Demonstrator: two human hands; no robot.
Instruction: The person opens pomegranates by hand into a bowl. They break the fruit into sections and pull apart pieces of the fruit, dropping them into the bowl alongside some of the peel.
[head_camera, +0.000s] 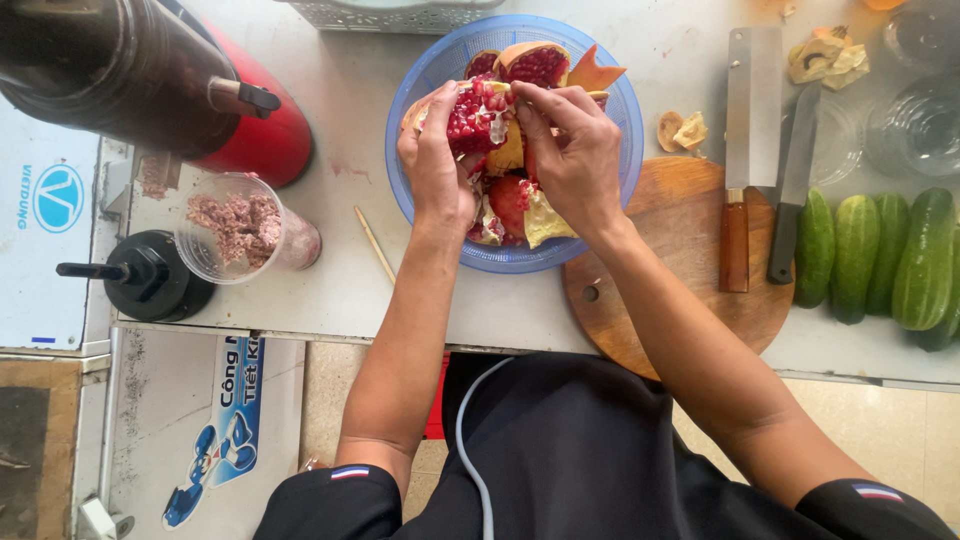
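Red-seeded pomegranate chunk (478, 118) sits over the blue plastic mesh basket (425, 75) on the bench, left hand (435, 160) and right hand (572, 155) both closed around it. Looks juicy, slippery, seeds fragile; firm rind edges seem the safest hold.

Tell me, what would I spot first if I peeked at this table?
First the bright red pomegranate piece, gripped by the left hand and the right hand over the blue basket at the top middle. To the right, a cleaver and a knife lie on a round wooden board. Green cucumbers line up at the far right.
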